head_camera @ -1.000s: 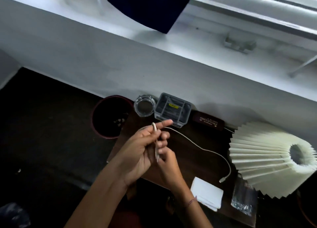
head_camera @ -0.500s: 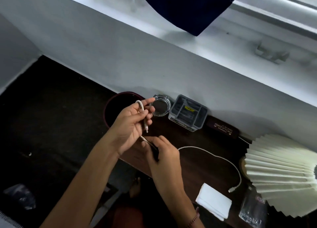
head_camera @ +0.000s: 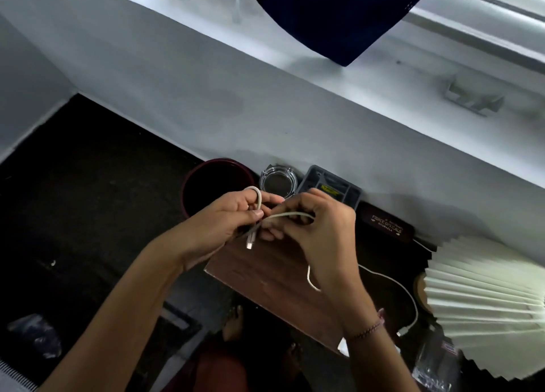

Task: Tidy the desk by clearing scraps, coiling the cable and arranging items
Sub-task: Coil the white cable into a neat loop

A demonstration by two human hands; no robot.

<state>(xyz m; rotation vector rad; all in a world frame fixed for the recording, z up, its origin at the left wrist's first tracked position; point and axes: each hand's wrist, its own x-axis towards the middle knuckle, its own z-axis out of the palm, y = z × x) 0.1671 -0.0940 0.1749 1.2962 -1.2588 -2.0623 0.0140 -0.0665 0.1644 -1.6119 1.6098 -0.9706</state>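
Both hands are held close together above the left end of the brown wooden desk [head_camera: 265, 276], with the forearms reaching in from below. The left hand [head_camera: 224, 223] is curled: a loop of the white cable [head_camera: 259, 198] is hooked over its index finger and pinned by the thumb, and one plug end hangs just below the fingers. The right hand [head_camera: 324, 235] is closed on the same cable a little further along, with the strand pinched between its fingertips, almost touching the left hand. From under the right palm the cable drops to the desk and is trailed across it to the other plug (near the lampshade [head_camera: 483, 303], which is pleated and cream). Against the white wall [head_camera: 177, 90] are lined a dark round bin [head_camera: 212, 182], a glass ashtray [head_camera: 278, 180], a grey divided tray [head_camera: 334, 186] and a dark case [head_camera: 386, 225] with pale lettering. Dark blue cloth [head_camera: 333, 11] hangs above.
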